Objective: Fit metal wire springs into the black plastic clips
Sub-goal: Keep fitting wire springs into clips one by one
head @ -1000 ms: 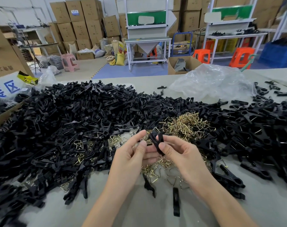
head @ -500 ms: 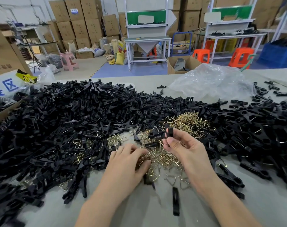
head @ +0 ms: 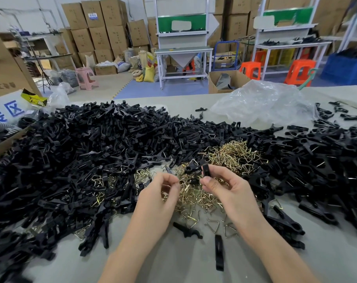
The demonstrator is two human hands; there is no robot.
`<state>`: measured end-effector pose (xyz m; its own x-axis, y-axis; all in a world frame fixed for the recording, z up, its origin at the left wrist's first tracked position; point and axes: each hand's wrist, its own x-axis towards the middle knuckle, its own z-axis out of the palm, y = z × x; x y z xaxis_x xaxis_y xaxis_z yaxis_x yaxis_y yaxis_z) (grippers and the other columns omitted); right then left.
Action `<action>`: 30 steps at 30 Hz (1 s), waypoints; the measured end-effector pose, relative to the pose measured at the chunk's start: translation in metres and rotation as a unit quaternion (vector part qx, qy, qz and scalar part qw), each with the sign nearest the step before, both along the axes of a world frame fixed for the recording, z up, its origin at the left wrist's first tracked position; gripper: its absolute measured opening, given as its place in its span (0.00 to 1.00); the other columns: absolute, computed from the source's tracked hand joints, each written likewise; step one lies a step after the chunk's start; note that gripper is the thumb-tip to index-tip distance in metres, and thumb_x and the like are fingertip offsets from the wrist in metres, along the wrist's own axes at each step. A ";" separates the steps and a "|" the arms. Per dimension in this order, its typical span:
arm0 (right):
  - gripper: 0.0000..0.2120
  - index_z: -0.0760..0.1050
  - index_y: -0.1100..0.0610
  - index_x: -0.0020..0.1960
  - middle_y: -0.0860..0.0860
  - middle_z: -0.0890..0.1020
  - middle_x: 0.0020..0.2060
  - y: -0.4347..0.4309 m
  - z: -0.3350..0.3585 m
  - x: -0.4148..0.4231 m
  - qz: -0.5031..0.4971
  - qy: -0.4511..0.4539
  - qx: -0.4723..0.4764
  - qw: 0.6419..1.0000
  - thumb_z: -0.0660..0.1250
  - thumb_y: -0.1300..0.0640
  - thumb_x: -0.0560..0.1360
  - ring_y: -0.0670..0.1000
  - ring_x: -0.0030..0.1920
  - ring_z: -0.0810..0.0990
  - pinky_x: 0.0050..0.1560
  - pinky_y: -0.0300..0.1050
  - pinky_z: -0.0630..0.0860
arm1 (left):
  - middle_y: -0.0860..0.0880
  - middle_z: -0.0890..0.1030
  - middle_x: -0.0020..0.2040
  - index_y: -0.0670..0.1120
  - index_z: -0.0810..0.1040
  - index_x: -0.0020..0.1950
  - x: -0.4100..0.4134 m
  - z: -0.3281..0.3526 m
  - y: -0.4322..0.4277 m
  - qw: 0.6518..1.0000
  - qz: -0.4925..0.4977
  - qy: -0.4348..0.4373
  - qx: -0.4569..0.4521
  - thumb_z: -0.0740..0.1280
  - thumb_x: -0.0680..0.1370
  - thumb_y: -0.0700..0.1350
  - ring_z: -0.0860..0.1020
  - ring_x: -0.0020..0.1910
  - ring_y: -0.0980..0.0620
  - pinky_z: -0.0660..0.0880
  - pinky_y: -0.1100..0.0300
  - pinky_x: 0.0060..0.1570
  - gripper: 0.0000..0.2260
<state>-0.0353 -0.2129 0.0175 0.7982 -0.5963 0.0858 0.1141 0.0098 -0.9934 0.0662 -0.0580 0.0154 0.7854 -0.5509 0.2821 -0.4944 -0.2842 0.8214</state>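
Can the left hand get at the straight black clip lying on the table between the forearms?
Probably yes: the clip lies on bare table, nothing covers it, and the left hand hovers close by.

We see a heap of black moulded plastic clips [head: 81, 160] from 9 to 3 o'clock, dull in finish with a faint sheen on the edges. At 12 o'clock the tangled brass-coloured metal wire springs [head: 234, 154] look bright and glossy. The pale grey table top [head: 183, 266] at 6 o'clock looks smooth and matt. The crumpled clear plastic bag [head: 263, 103] at 1 o'clock glints, and the brown cardboard boxes [head: 104, 23] at 11 o'clock are matt
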 end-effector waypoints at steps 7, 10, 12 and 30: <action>0.12 0.84 0.40 0.54 0.43 0.87 0.52 0.006 0.000 0.001 0.074 0.007 -0.013 0.997 0.74 0.52 0.73 0.46 0.53 0.86 0.54 0.37 0.81 | 0.53 0.82 0.37 0.49 0.79 0.47 -0.005 0.006 -0.007 0.989 0.001 0.104 -0.108 0.69 0.79 0.44 0.76 0.35 0.60 0.72 0.70 0.37 0.02; 0.13 0.84 0.41 0.55 0.45 0.86 0.55 0.007 -0.001 0.002 0.098 -0.018 0.035 0.994 0.74 0.50 0.71 0.47 0.57 0.85 0.52 0.36 0.80 | 0.51 0.82 0.39 0.52 0.79 0.49 -0.010 0.004 -0.010 0.987 -0.036 0.124 -0.096 0.68 0.80 0.43 0.78 0.38 0.54 0.75 0.63 0.41 0.03; 0.14 0.85 0.46 0.56 0.50 0.86 0.56 0.006 -0.003 0.003 0.113 -0.043 0.092 0.988 0.76 0.51 0.71 0.49 0.60 0.84 0.55 0.38 0.80 | 0.53 0.81 0.41 0.57 0.78 0.54 -0.013 0.001 -0.011 0.993 -0.055 0.085 -0.068 0.67 0.81 0.42 0.78 0.39 0.55 0.74 0.65 0.41 0.08; 0.18 0.85 0.51 0.57 0.52 0.86 0.54 0.003 -0.010 0.006 0.114 -0.064 0.136 0.982 0.78 0.50 0.68 0.53 0.57 0.85 0.55 0.42 0.81 | 0.64 0.79 0.49 0.60 0.81 0.50 -0.008 -0.001 -0.010 0.998 0.013 -0.065 -0.016 0.68 0.80 0.45 0.77 0.51 0.63 0.69 0.73 0.49 0.08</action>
